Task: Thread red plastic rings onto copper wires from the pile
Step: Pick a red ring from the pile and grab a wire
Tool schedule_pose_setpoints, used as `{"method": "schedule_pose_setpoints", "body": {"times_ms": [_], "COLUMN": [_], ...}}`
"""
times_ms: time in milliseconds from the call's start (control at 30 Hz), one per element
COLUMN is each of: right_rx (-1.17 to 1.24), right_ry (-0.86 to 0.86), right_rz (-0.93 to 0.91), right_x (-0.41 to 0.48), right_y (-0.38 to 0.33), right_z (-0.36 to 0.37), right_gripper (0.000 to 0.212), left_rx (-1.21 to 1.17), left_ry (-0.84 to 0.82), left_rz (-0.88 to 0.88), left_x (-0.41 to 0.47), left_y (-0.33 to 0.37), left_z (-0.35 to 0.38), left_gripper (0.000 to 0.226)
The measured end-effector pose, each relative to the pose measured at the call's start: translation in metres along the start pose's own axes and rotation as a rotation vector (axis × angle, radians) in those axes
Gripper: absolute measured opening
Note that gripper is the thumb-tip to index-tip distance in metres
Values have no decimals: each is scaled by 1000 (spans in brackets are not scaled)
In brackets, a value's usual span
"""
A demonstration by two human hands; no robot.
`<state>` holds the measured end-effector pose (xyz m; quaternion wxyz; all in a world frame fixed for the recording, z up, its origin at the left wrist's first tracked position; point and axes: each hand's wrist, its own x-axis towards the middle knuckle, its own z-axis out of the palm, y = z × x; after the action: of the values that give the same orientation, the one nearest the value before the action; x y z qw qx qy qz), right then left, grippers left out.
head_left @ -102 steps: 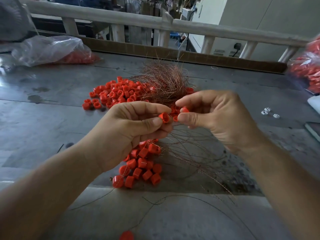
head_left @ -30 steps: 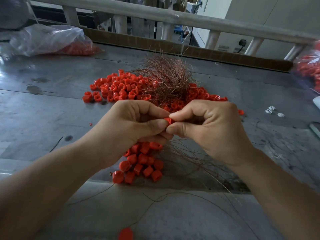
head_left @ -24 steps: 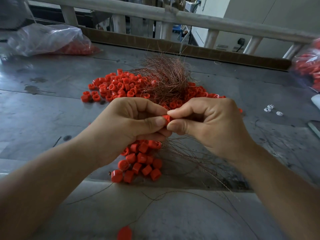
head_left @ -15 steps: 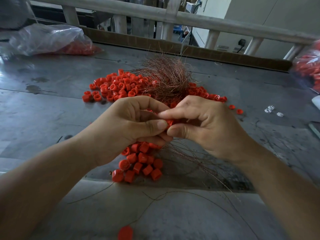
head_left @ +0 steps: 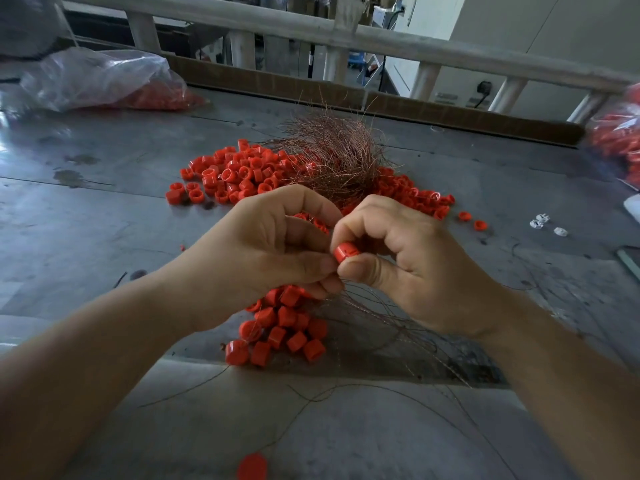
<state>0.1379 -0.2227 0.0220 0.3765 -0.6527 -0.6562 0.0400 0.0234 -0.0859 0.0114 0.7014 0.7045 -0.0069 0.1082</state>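
Right hand (head_left: 415,268) pinches a red ring (head_left: 346,252), left hand (head_left: 263,258) pinches copper wires (head_left: 363,300) (thumbs touching)

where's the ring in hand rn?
Head view, centre: the red ring is pinched in the right hand, beside the thumb of the left hand gripping copper wires, above the near ring cluster.
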Motion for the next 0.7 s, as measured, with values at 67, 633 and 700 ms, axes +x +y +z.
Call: {"method": "schedule_pose_setpoints", "body": {"times_ms": [67,633,700], "right_rx": [10,153,428], "right_ry": [-15,12,-50], "right_rz": [8,26,116], "right_x": [0,-3,-2], "right_y": [-1,-5,-7], "right_z": [1,5,0], "right_gripper": [22,7,7], "left_rx": [59,235,82], "left_ry": [25,57,-14], "left_rz": [24,250,218], "left_x": [-1,-8,-7], "left_y": [-1,1,4], "left_z": [2,7,5], "left_gripper": [32,55,51]}}
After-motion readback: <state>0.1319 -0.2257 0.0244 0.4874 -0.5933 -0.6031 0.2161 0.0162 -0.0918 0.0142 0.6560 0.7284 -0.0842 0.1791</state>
